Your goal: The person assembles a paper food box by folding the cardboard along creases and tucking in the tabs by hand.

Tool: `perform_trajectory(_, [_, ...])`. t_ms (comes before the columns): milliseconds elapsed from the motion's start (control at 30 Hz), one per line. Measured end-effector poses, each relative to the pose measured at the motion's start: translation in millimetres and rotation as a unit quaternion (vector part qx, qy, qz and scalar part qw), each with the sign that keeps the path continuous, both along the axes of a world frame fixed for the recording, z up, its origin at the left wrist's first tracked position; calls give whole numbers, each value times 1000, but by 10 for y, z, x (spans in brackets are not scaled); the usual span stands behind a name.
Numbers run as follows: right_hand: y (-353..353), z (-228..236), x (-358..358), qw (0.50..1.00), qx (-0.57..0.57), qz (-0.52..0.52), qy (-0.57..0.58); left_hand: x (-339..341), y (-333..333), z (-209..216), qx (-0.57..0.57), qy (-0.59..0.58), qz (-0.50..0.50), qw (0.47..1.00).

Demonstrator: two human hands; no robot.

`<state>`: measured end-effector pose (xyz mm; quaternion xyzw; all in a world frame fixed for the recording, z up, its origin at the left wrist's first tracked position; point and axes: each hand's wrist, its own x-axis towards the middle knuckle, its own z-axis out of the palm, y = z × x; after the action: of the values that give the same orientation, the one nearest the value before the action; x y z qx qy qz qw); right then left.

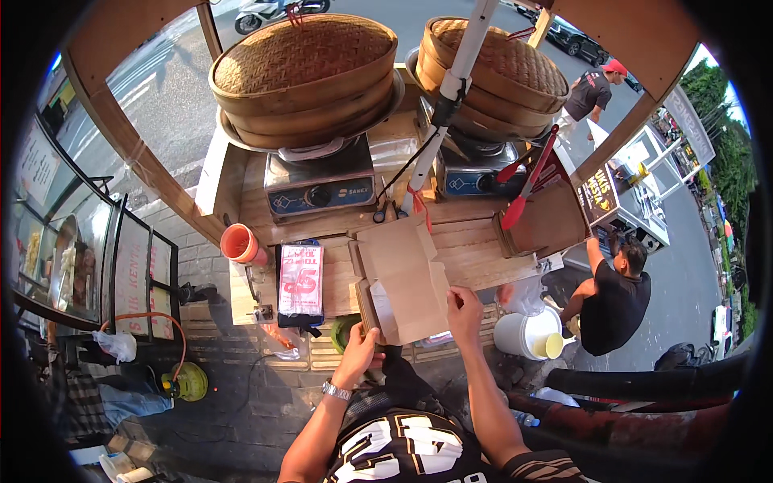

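A brown cardboard takeaway box (409, 274) is unfolded in front of me at the cart's near edge, its lid lying back and a pale lining showing in its lower left part. My left hand (358, 360), with a metal watch on the wrist, grips the box's near left corner, thumb on top. At the lid's right edge, the fingers of my right hand (465, 316) are pinched together on the cardboard. More flat cardboard shows under the box's left side. Left of it lies a pack of white plastic bags (300, 280) with pink print.
Two large bamboo steamers (306, 92) (495, 80) stand on gas stoves (320, 183) behind a white pole (451, 105). Red tongs (527, 189) rest over a tray at right. An orange cup (241, 243) sits at left, a white bucket (527, 336) below right. A person in black (616, 310) crouches nearby.
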<state>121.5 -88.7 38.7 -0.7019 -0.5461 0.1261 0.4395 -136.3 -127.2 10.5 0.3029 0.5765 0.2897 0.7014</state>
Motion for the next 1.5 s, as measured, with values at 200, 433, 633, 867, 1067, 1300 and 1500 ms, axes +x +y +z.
perform_trajectory(200, [-125, 76, 76, 975, -145, 100, 138, -1, -31, 571, 374, 284, 34, 882])
perform_trajectory(433, [-309, 536, -88, 951, -103, 248, 154, 495, 702, 1121, 309, 297, -98, 898])
perform_trajectory(633, [-250, 834, -211, 954, -146, 194, 175, 575, 957, 1142, 324, 212, -113, 915])
perform_trajectory(867, [-95, 959, -192, 911, -145, 134, 361, 526, 572, 1238, 288, 1, 7, 958])
perform_trajectory(1067, [-159, 1125, -297, 878, -151, 159, 425, 442, 321, 1065, 292, -45, 1, 955])
perform_trajectory(1300, [-144, 1174, -453, 952, -52, 227, 196, 234, 78, 508, 213, -334, 60, 916])
perform_trajectory(1500, [-160, 1139, -514, 949, -41, 256, 180, 180, -11, 666, 499, 169, -22, 850])
